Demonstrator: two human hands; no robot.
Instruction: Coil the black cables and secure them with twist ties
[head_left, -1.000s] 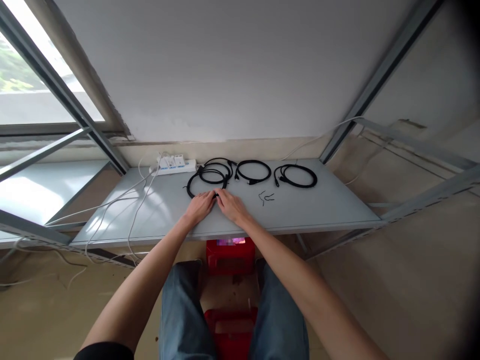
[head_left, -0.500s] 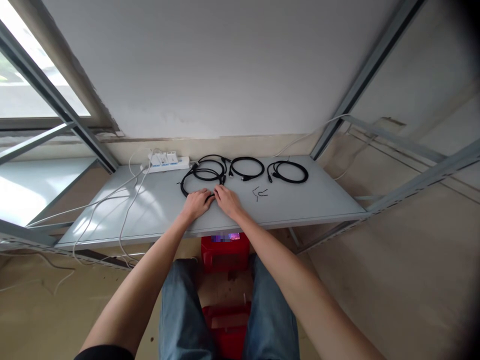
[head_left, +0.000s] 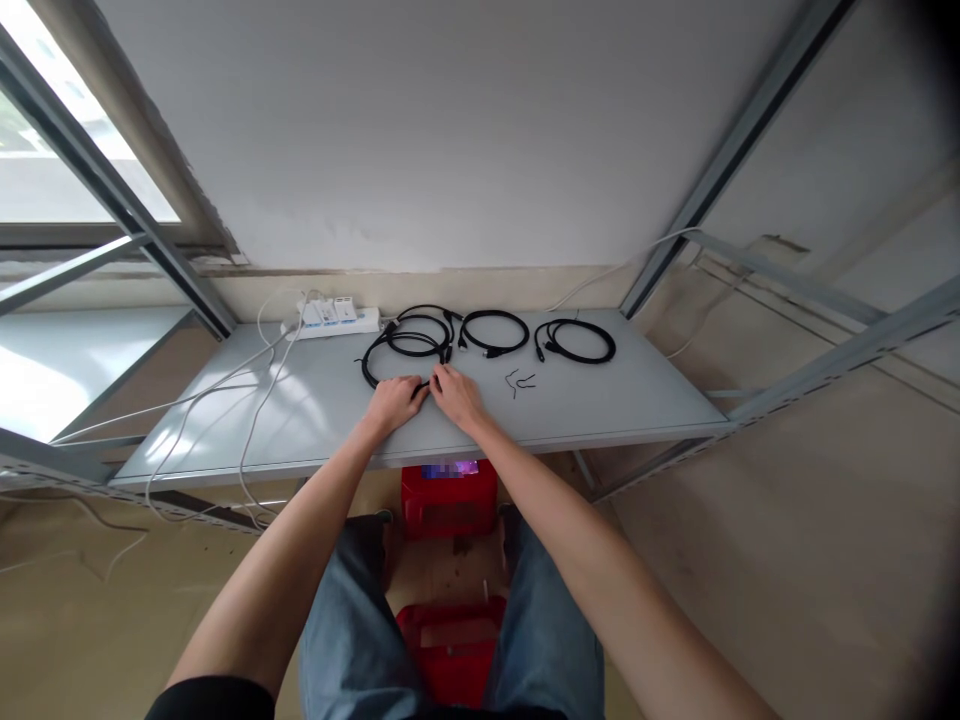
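Observation:
My left hand (head_left: 396, 402) and my right hand (head_left: 455, 396) rest side by side on the grey shelf board (head_left: 622, 400), fingertips meeting at the near edge of a loose black cable loop (head_left: 375, 360). Both hands have fingers curled and pinched on that cable. Behind it lies a second black coil (head_left: 417, 335), partly overlapping the loop. Two more neat black coils, one in the middle (head_left: 493, 333) and one to the right (head_left: 577, 341), lie further right, untouched.
A white power strip (head_left: 330, 320) with white leads (head_left: 225, 385) sits at the back left of the shelf. Two small black twist ties (head_left: 519, 382) lie right of my right hand. Red stools (head_left: 448, 495) stand below, between my knees. Metal frame posts flank the shelf.
The view has shifted slightly. My hands stay together at the near edge of the cable loop, with my fingers closing a little more onto it.

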